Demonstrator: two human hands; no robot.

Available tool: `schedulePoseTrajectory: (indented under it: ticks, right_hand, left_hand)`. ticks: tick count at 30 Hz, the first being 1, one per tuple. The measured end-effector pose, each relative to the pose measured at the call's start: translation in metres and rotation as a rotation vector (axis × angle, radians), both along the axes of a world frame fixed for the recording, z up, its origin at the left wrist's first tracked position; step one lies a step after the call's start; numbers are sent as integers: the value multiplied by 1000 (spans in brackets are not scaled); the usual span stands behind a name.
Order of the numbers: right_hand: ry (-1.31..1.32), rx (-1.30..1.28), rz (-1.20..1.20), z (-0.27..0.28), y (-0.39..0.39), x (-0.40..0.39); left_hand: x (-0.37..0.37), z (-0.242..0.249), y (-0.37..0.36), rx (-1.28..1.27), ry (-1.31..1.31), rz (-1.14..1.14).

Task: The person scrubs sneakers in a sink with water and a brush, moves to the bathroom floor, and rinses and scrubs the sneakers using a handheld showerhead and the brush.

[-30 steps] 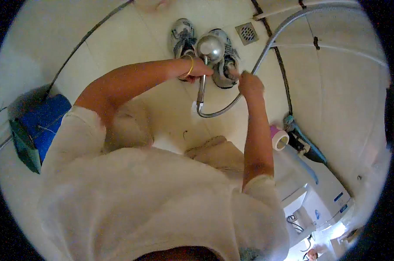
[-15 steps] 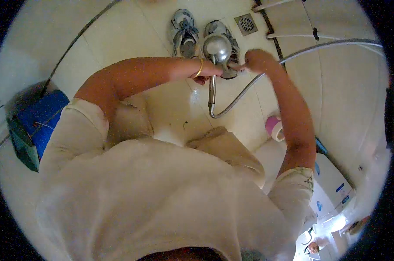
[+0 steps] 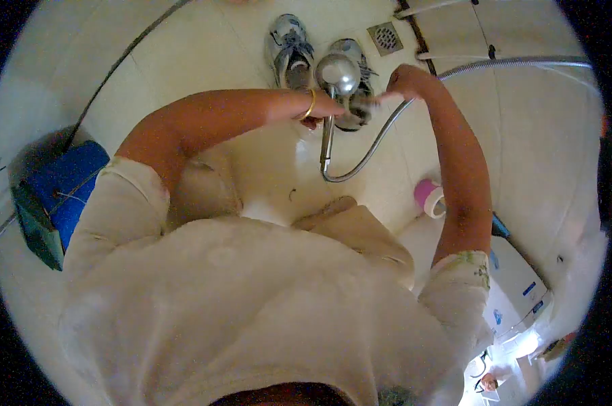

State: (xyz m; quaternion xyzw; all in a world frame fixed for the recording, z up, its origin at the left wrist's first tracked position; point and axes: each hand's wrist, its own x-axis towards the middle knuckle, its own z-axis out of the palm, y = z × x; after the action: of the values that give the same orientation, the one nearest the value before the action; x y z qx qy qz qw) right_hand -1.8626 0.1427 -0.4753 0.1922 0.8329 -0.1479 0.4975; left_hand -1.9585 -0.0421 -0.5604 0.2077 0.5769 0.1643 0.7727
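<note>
A silver shower head [image 3: 340,73] is held face down over the shoes, its metal handle in the grip of my left hand [image 3: 325,107], with a gold bangle at the wrist. Under it sits a grey-and-white sneaker [image 3: 352,120], partly covered by the shower head. Its mate, another sneaker [image 3: 291,51], stands just to the left on the tiles. My right hand [image 3: 409,82] is beside the right sneaker, fingers pointing left toward it and smeared by motion; I cannot tell what they hold. The flexible metal hose [image 3: 377,145] curves from the handle up past my right wrist.
A square floor drain [image 3: 386,38] lies beyond the shoes. A pink-and-white roll-shaped object [image 3: 428,196] rests right of my knee. At left stands a blue container [image 3: 73,183]; at right is a white box-like appliance [image 3: 515,284]. Pale pipes run along the right wall.
The sneakers have shifted slightly, the right one showing lower beneath my hands. My right hand has moved a little up and right. My left hand keeps the shower head in nearly the same place.
</note>
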Motion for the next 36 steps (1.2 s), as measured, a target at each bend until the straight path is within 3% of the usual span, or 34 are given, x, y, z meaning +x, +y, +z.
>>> schedulePoseTrajectory:
  ticks: [2,3,4,6,9,10,12,16,21,24,26,27,30,31,34,35,36]
  right_hand:
    - [103,111,-85,-7,7,2]
    - [20,102,154,-21,-1,2]
    - [46,144,107,-30,-16,13]
    - [-223,20,-202,-3,-13,-7]
    - [118,186,-197,-12,-17,26]
    - [229,224,-129,-50,-20,54]
    - [156,118,-115,-25,-25,39]
    - [235,162,-211,-21,-47,63]
    - [237,360,-464,-23,-113,53]
    - [402,480,-722,-127,-94,55]
    - [472,462,-708,-125,-105,56]
    - [495,443,-710,-124,-117,57]
    - [604,228,-235,-64,-98,93]
    - [514,250,-380,-76,-87,90]
    - [464,409,-751,-115,-82,63]
    - [580,452,-765,-155,-92,64]
    - [384,379,-675,-134,-103,48]
  left_hand:
    - [-5,4,2,10,7,-11]
    - [-7,12,0,21,34,-19]
    - [-6,19,-3,26,55,-29]
    - [-1,17,-2,34,64,-3]
    - [1,1,0,92,95,-114]
    - [0,4,-1,63,80,-72]
    - [-1,9,-2,2,49,3]
    - [2,0,-7,-59,5,107]
    - [0,7,-11,-99,-5,102]
    - [8,13,-10,-79,2,105]
    - [-2,29,-14,1,-13,114]
    - [1,14,-11,-21,0,106]
    - [-5,17,-11,-58,57,129]
    - [-3,-8,-8,-85,49,106]
    - [7,0,-10,-84,63,118]
    - [10,4,-10,-78,42,110]
    - [11,2,-12,-75,18,106]
